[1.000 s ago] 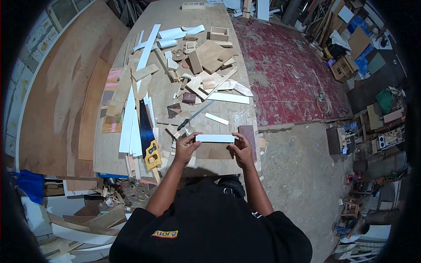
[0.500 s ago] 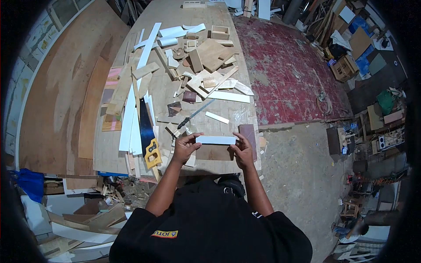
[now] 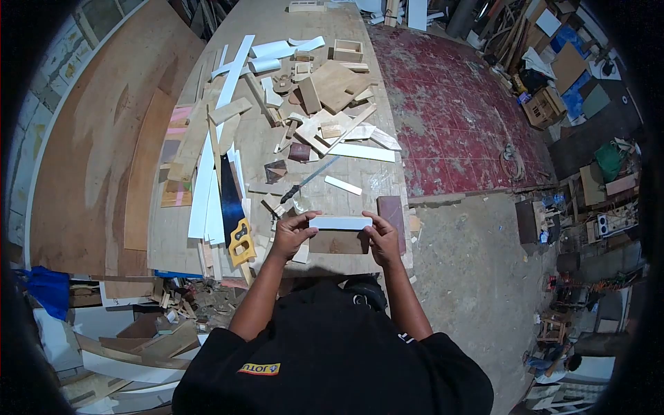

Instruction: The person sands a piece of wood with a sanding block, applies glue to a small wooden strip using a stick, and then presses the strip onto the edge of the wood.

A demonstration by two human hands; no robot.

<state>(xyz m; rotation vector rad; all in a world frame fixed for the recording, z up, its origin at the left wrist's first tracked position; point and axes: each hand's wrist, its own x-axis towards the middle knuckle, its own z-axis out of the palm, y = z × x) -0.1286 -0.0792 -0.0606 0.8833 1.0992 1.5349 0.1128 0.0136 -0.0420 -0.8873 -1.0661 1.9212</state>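
Note:
A short white strip (image 3: 340, 223) is held level between my two hands near the table's front edge. My left hand (image 3: 292, 234) pinches its left end, while the fingers of my right hand (image 3: 382, 237) close on the right end. Just below the strip lies a brown rectangular piece (image 3: 339, 242), partly covered by it. Beside my right hand is a reddish-brown block (image 3: 391, 216). A handsaw (image 3: 238, 232) with a yellow handle lies left of my left hand. Beyond the hands are a thin-bladed tool with a dark handle (image 3: 292, 193) and a small pale strip (image 3: 343, 185).
Wood offcuts and a square board (image 3: 335, 86) crowd the middle of the worktable (image 3: 277, 17). Long white strips (image 3: 200, 197) lie along its left side. A large wooden panel (image 3: 90, 145) stands at left. Concrete floor (image 3: 470, 277) and red tiles (image 3: 449, 104) extend to the right.
The white strip has tilted slightly, and the fingers of my right hand have shifted a little at its end. Otherwise the scene looks the same.

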